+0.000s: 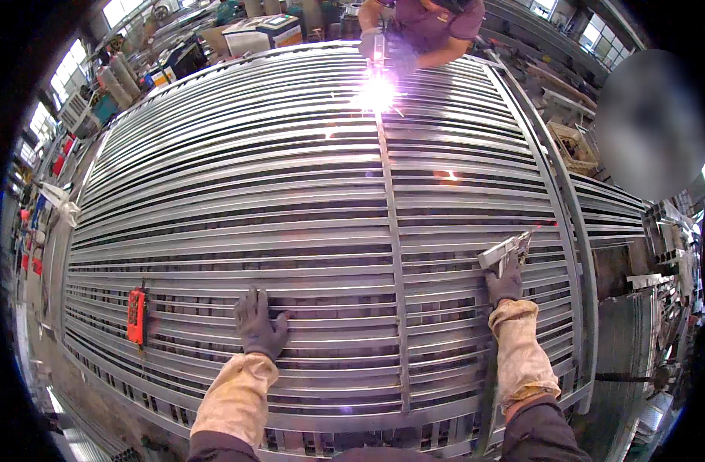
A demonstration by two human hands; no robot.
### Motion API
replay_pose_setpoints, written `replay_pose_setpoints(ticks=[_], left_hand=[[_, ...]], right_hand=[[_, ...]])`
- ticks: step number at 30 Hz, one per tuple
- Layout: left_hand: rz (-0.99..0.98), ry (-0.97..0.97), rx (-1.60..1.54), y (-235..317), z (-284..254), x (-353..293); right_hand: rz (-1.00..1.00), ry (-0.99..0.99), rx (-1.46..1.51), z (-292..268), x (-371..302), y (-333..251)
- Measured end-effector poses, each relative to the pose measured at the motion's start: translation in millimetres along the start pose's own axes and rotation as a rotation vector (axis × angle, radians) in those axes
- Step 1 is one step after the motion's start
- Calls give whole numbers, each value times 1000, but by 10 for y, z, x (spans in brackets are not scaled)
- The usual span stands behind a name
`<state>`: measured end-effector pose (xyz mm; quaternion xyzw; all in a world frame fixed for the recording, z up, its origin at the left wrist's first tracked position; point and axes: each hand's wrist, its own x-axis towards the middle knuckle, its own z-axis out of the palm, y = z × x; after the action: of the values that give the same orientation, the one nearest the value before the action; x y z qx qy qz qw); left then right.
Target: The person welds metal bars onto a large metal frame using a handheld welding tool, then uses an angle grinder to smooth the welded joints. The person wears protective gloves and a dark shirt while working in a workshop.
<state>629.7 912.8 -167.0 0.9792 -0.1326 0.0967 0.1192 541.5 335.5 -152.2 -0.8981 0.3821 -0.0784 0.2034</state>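
Observation:
A large metal frame of parallel bars (252, 231) lies flat in front of me, with a crossbar (392, 231) running away from me. My left hand (260, 323), in a dark grey glove, rests palm down on the near bars with its fingers spread. My right hand (505, 283), gloved likewise, is closed around a silver boxy tool (500, 251) that looks like a welding gun; its tip points right and away from me. The glove hides its grip. Tan sleeve guards (237, 396) cover both forearms. An orange-red remote control (136, 316) with dark buttons lies on the bars, left of my left hand.
Across the frame, a person in a dark red shirt (426, 27) holds a tool at the crossbar's far end, where a bright welding arc (378, 94) throws sparks. Metal stock (637, 323) is stacked at right. Boxes (262, 35) and cylinders (120, 81) stand far left.

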Motion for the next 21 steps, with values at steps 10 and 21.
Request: replay_pose_setpoints(ticks=[10, 21], left_hand=[[-31, -85, -137, -99, 13, -29], [-18, -61, -136, -32, -6, 19]], right_hand=[[-324, 140, -334, 601, 657, 1336], [-464, 308, -489, 362, 736, 1223]])
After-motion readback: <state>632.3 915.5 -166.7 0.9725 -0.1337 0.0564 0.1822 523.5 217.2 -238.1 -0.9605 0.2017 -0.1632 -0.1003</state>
